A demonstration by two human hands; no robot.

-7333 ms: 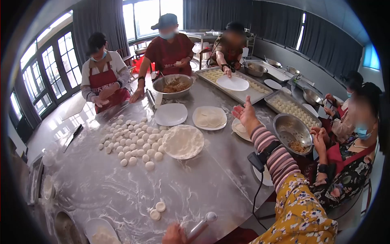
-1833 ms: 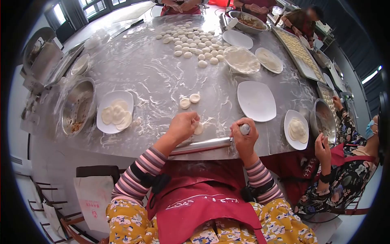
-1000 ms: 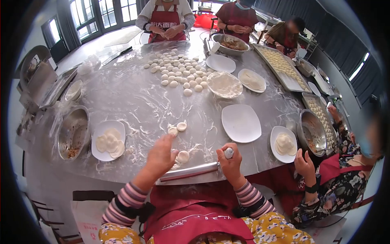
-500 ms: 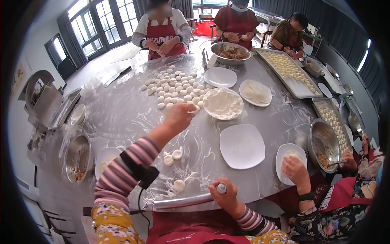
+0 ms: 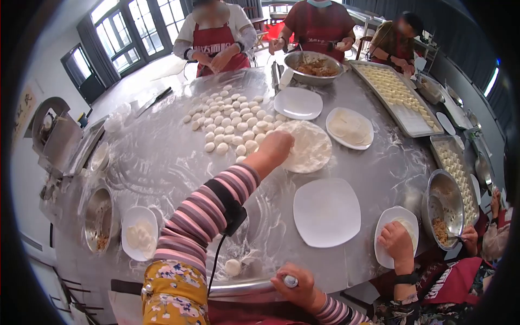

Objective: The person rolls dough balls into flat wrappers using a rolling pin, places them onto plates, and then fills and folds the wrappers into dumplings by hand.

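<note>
My left hand is over the left rim of a white plate of flour. Its fingers are closed and point down, and whatever they may hold is hidden. Just to its left lie many small round dough pieces on the floured metal table. My right hand, by the table's front edge, is wrapped around what looks like a rolling pin; only its round pale end shows. A single dough piece sits left of that hand, near the edge.
An empty-looking square plate stands front centre. Wrappers lie on a plate and a left-hand plate. A co-worker's hand is over a plate at right, beside a filling bowl. Dumpling trays stand beyond; other people work opposite.
My left hand has moved right from the dough pieces to the flour plate. My right hand keeps its grip. The view has shifted, and my sleeve now covers two nearby dough pieces.
</note>
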